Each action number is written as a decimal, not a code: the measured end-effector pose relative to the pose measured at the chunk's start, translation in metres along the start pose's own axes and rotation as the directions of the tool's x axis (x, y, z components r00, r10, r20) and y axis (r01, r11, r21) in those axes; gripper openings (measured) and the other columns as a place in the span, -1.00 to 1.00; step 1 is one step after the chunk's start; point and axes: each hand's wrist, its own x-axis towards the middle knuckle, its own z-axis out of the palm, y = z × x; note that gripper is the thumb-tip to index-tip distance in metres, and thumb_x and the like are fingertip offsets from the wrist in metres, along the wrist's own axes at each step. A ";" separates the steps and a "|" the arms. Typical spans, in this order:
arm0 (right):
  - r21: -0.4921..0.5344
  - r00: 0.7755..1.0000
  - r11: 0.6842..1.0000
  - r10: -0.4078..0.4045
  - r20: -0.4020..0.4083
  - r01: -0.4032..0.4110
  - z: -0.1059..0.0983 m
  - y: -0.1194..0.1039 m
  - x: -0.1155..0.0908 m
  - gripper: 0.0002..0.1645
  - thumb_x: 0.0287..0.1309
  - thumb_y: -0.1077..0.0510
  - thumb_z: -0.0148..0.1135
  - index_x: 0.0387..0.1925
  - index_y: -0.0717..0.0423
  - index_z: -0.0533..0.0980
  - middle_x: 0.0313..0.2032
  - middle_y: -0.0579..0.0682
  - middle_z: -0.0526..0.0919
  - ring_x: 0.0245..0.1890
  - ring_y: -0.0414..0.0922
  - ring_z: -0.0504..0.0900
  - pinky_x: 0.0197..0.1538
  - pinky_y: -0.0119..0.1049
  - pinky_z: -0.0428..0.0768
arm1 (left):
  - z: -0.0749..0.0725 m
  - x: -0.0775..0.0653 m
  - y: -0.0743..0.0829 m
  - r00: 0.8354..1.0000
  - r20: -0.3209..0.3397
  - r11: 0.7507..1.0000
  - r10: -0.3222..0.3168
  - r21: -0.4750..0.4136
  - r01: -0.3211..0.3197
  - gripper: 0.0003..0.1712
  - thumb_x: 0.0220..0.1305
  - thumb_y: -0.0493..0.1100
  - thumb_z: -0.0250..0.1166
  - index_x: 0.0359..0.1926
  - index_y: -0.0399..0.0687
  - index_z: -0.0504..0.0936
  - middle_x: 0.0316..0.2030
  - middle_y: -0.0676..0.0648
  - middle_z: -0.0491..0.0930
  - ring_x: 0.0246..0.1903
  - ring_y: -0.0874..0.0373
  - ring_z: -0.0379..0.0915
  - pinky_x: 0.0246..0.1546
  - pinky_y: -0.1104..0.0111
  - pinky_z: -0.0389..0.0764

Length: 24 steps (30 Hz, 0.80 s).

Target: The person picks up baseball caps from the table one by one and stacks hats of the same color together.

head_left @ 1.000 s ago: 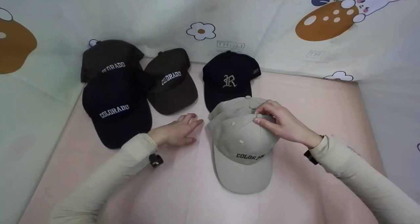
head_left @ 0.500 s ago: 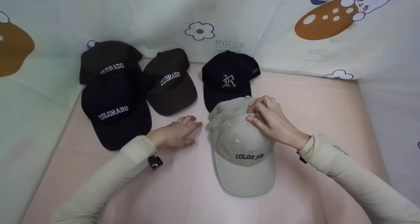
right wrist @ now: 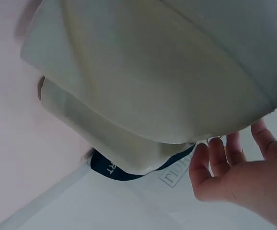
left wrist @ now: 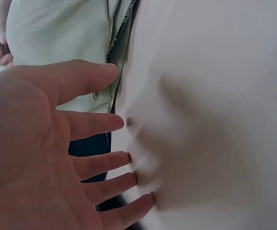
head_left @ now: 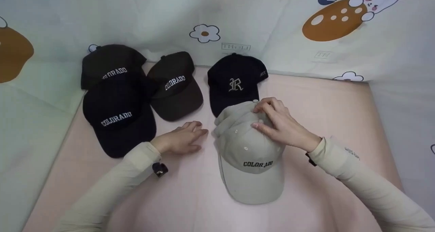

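In the head view, a beige cap (head_left: pixel 251 177) lettered COLORADO sits on the pink surface, nested over another beige cap (head_left: pixel 222 118) whose crown shows behind it. My right hand (head_left: pixel 282 126) lies on top of this stack, thumb and bent fingers apart with the top button between them. In the right wrist view, the loosely bent fingers (right wrist: pixel 220 155) are along the crown's edge. Left of the stack, my left hand (head_left: pixel 180 138) rests on the surface with fingers spread, holding nothing. A dark navy cap (head_left: pixel 234 75) with an R stands behind the beige caps, its brim partly covered.
To the left stand a black COLORADO cap (head_left: pixel 119 123), a dark brown cap (head_left: pixel 112 60) partly hidden behind it, and another brown cap (head_left: pixel 176 92) beside them. A patterned cloth wall (head_left: pixel 153 21) rises behind the pink surface (head_left: pixel 190 198).
My right hand has shifted slightly left, and its thumb and fingers have spread apart around the button. The front beige cap has settled slightly. My left hand stays in place.
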 end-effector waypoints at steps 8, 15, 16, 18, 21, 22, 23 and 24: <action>-0.275 0.961 0.929 -0.200 0.191 0.248 0.009 -0.020 0.000 -0.13 -0.01 -0.45 0.25 0.26 -0.11 0.41 0.37 0.13 0.17 0.39 0.25 0.00 0.24 0.37 -0.07 | -0.001 0.000 0.003 1.000 -0.001 1.000 -0.007 0.014 0.007 -0.36 0.34 -0.11 0.17 0.37 -0.24 0.27 0.35 -0.41 0.07 0.34 -0.33 -0.02 0.21 -0.21 0.16; -0.368 0.931 0.883 -0.172 0.323 0.291 0.012 -0.020 0.008 -0.10 -0.04 -0.52 0.20 0.26 -0.17 0.45 0.39 0.09 0.21 0.38 0.29 0.03 0.22 0.43 -0.08 | 0.002 0.001 0.004 1.000 -0.004 0.999 -0.005 0.041 0.005 -0.37 0.34 -0.11 0.18 0.36 -0.23 0.29 0.35 -0.41 0.05 0.34 -0.33 -0.04 0.19 -0.22 0.19; -0.365 0.929 0.885 -0.168 0.330 0.290 0.012 -0.019 0.009 -0.10 -0.04 -0.52 0.19 0.26 -0.17 0.45 0.39 0.09 0.22 0.36 0.28 0.07 0.21 0.42 -0.04 | 0.002 0.001 0.004 1.000 -0.002 0.999 -0.007 0.044 0.007 -0.37 0.33 -0.11 0.18 0.36 -0.23 0.29 0.35 -0.41 0.05 0.34 -0.33 -0.05 0.19 -0.21 0.19; -0.356 0.926 0.888 -0.169 0.338 0.292 0.011 -0.015 0.010 -0.11 -0.03 -0.53 0.18 0.26 -0.18 0.45 0.38 0.09 0.24 0.33 0.26 0.14 0.20 0.39 0.05 | 0.002 0.002 0.004 1.000 -0.001 0.999 -0.010 0.050 0.010 -0.36 0.33 -0.10 0.18 0.36 -0.23 0.29 0.35 -0.41 0.05 0.34 -0.32 -0.05 0.19 -0.21 0.19; -0.323 0.924 0.898 -0.189 0.333 0.300 0.009 -0.009 0.009 -0.12 -0.03 -0.52 0.19 0.25 -0.16 0.46 0.36 0.09 0.27 0.29 0.23 0.19 0.18 0.33 0.13 | 0.002 0.001 0.004 1.000 0.005 0.999 -0.015 0.050 0.015 -0.36 0.33 -0.10 0.18 0.37 -0.23 0.28 0.36 -0.40 0.04 0.34 -0.32 -0.05 0.19 -0.22 0.18; -0.313 0.924 0.900 -0.196 0.329 0.303 0.008 -0.007 0.008 -0.12 -0.03 -0.51 0.20 0.24 -0.16 0.46 0.35 0.09 0.27 0.29 0.22 0.20 0.17 0.31 0.16 | 0.001 0.001 0.003 1.000 0.005 0.999 -0.015 0.050 0.015 -0.36 0.33 -0.10 0.18 0.37 -0.23 0.28 0.36 -0.41 0.04 0.34 -0.32 -0.05 0.19 -0.22 0.18; -0.305 0.923 0.902 -0.202 0.326 0.305 0.008 -0.005 0.007 -0.13 -0.03 -0.50 0.21 0.24 -0.15 0.46 0.35 0.09 0.28 0.28 0.22 0.21 0.16 0.30 0.18 | 0.001 0.001 0.003 1.000 0.005 0.999 -0.014 0.051 0.014 -0.36 0.33 -0.10 0.18 0.37 -0.23 0.28 0.36 -0.41 0.04 0.34 -0.33 -0.05 0.19 -0.23 0.18; -0.298 0.924 0.904 -0.207 0.322 0.306 0.007 -0.003 0.006 -0.14 -0.03 -0.49 0.21 0.24 -0.15 0.46 0.34 0.09 0.29 0.28 0.21 0.21 0.16 0.29 0.19 | 0.001 0.001 0.003 1.000 0.004 0.999 -0.014 0.052 0.013 -0.36 0.33 -0.10 0.18 0.37 -0.22 0.28 0.36 -0.41 0.04 0.34 -0.33 -0.04 0.18 -0.23 0.18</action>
